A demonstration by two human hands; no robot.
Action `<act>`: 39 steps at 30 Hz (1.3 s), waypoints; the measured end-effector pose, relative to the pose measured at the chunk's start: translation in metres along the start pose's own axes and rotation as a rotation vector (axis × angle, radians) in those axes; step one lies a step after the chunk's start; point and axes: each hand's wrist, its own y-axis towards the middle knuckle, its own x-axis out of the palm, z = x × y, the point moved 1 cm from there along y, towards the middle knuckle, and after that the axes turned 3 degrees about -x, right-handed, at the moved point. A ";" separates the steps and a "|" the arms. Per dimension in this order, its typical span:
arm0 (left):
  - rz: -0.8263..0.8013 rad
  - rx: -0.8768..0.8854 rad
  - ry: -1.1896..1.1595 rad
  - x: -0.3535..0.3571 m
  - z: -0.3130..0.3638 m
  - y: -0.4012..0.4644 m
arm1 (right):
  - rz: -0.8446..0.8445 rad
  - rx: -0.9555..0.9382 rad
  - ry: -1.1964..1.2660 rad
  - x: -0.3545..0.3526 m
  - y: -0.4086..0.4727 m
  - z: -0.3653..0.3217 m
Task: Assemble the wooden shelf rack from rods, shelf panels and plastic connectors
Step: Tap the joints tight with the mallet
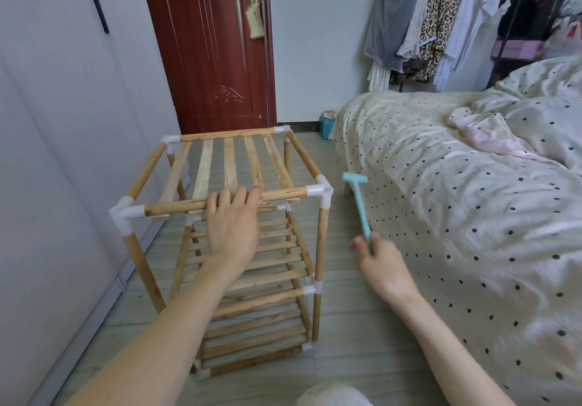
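Note:
The wooden shelf rack (321, 242) stands upright on the floor, with slatted shelf panels on several levels and white plastic connectors (321, 193) at the corners. My left hand (233, 226) lies on the near top rod (176, 207), fingers curled over it. My right hand (381, 264) holds a small light-blue plastic hammer (357, 198) by its handle, head up, to the right of the rack's near right corner and apart from it.
A bed with a dotted cream cover (456, 201) fills the right side. A pale wall (63, 153) runs close along the rack's left. A dark red door (214, 53) is behind, and clothes (425, 21) hang at the back right. My knee (333, 396) shows at the bottom edge.

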 end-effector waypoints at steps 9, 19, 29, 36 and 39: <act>0.010 0.005 -0.009 -0.001 0.000 -0.001 | -0.133 0.158 0.299 -0.002 0.000 -0.001; 0.009 0.003 -0.014 -0.001 -0.001 0.001 | -0.003 -0.156 -0.120 0.001 -0.013 -0.014; -0.357 -0.059 0.152 -0.017 0.018 0.027 | -0.018 -0.171 -0.089 -0.001 -0.002 -0.025; -0.639 -0.013 -0.313 -0.033 0.016 0.063 | -0.210 0.186 0.634 0.012 -0.003 -0.052; -0.663 -0.013 -0.451 -0.051 -0.027 0.060 | -0.251 0.149 0.656 0.033 -0.007 -0.065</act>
